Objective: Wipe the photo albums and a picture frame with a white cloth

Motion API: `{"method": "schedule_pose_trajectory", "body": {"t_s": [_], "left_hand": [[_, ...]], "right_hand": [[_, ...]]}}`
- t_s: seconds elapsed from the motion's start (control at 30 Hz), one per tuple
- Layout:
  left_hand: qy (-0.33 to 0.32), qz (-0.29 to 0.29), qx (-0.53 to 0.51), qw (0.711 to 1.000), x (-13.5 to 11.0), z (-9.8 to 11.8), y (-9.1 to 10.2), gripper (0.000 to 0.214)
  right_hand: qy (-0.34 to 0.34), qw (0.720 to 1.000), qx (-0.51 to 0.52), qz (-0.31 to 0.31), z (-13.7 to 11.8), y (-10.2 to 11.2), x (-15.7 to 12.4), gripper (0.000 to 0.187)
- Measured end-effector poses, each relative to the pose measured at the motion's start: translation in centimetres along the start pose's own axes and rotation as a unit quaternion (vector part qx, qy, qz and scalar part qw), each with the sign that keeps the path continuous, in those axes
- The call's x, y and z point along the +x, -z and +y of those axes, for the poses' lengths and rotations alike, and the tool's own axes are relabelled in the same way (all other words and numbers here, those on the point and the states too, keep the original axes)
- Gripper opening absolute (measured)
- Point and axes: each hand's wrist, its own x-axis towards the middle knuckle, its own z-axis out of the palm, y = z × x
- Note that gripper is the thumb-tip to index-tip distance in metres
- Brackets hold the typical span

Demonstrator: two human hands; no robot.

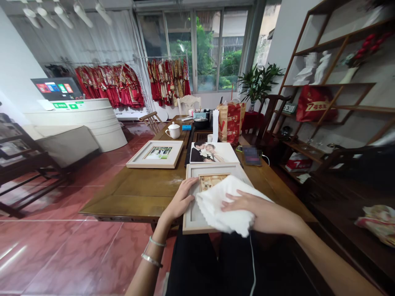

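Observation:
A picture frame (191,213) with a pale wooden rim leans over the table's near edge, close to my lap. Its left side is gripped by my left hand (184,195), thumb toward me and fingers over the rim. My right hand (243,207) presses a white cloth (216,199) onto the front of the frame, fingers bent over the fabric. The cloth hides much of the picture inside; only its upper part shows. Just behind lies a photo print of a couple (212,154). A second picture frame (154,165) rests flat to the left.
The wooden table (132,195) also bears a white lidded teapot (173,130), a blue box (187,127), a red and tan paper bag (231,123) and a phone (251,156) with a cable. Shelves (339,86) stand at right, a white counter (98,123) at left.

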Motion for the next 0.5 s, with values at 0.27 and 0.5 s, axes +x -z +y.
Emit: {"method": "schedule_pose_trajectory", "body": {"t_s": [0.27,0.5], "left_hand": [[0.000,-0.005,-0.001,1.000,0.0,0.1,0.1,0.066],[0.001,-0.008,-0.006,1.000,0.0,0.4,0.1,0.066]], "right_hand": [[-0.155,0.986,-0.046,0.051,2.2,2.0,-3.9,0.052],[-0.218,0.952,-0.150,0.154,5.4,0.8,3.1,0.068]]}}
